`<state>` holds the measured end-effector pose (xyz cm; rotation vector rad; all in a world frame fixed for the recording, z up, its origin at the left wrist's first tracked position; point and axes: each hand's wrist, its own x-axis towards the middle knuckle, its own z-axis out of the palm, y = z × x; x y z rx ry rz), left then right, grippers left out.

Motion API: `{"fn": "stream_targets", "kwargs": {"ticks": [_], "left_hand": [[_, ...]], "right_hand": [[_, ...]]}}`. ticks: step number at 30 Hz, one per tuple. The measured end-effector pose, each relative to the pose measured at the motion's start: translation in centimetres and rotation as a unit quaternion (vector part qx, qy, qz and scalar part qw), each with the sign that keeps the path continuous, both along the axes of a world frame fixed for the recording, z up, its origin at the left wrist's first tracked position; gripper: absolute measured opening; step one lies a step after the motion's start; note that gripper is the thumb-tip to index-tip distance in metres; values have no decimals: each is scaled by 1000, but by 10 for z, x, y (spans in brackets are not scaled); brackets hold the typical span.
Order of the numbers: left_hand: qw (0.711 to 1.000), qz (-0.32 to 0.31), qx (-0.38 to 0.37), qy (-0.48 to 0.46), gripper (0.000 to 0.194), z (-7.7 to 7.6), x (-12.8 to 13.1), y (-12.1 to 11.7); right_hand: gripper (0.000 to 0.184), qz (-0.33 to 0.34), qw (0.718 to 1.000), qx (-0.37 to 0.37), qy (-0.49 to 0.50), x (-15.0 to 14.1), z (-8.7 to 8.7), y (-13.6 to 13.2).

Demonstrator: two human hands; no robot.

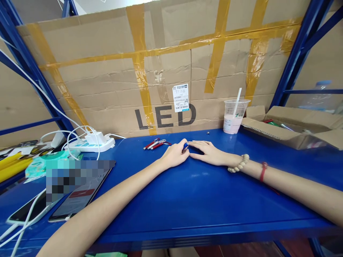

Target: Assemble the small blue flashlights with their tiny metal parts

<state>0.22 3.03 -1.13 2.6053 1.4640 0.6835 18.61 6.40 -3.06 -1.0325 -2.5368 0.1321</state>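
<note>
Close head-worn view, forward and down over the blue tabletop (pixel 187 203).

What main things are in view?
Flat shelf: 1, blue, foreground
Cardboard panel: 1, brown, back
Plastic cup: 1, clear, back right
Cardboard box: 1, brown, far right
Slim sticks: several, red and silver, centre
Power strip: 1, white, back left
Cables: several, white, left
Flat screened devices: 2, dark, left
Crinkled packet: 1, teal, left
Small object: 1, blue, centre
Bracelets: 2, beige and red, right wrist
Left hand: 1, bare, centre
Right hand: 1, bare, centre
</note>
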Motion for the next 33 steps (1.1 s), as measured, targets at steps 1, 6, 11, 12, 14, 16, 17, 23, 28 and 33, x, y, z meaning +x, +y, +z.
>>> {"fn": "stream_targets", "kwargs": {"ticks": [1, 6, 11, 12, 14, 16, 17, 23, 28, 33], "left_hand": [[1000, -1, 2, -1, 6, 0, 0, 0], [1000, -8, 6, 9, 10, -1, 0, 0], [999, -4, 0, 43, 13, 0, -1, -2], [999, -3, 1, 49, 13, 1, -1, -2], [998, -2, 4, 55, 13, 1, -2, -3], [998, -2, 6, 57, 13, 2, -1, -4], [998, -2, 6, 58, 14, 2, -1, -4], [998, -3, 7, 69, 15, 2, 0, -3], [998, -8, 16, 66, 14, 0, -1, -1], [997, -1, 12, 73, 14, 1, 0, -2]], "right_hand": [[57, 2, 1000, 5, 4, 0, 1, 0], [40, 11, 997, 51, 51, 2, 7, -2], [35, 28, 997, 64, 38, 3, 6, -1], [34, 35, 997, 62, 31, 4, 6, 0], [31, 51, 996, 62, 25, 4, 7, -1], [28, 65, 995, 68, 31, 4, 9, -2], [26, 70, 994, 71, 35, 4, 10, -3], [17, 62, 992, 100, 55, 6, 14, -8], [19, 28, 992, 114, 49, 6, 15, -11], [22, -60, 993, 85, 48, 7, 16, -14]]}}
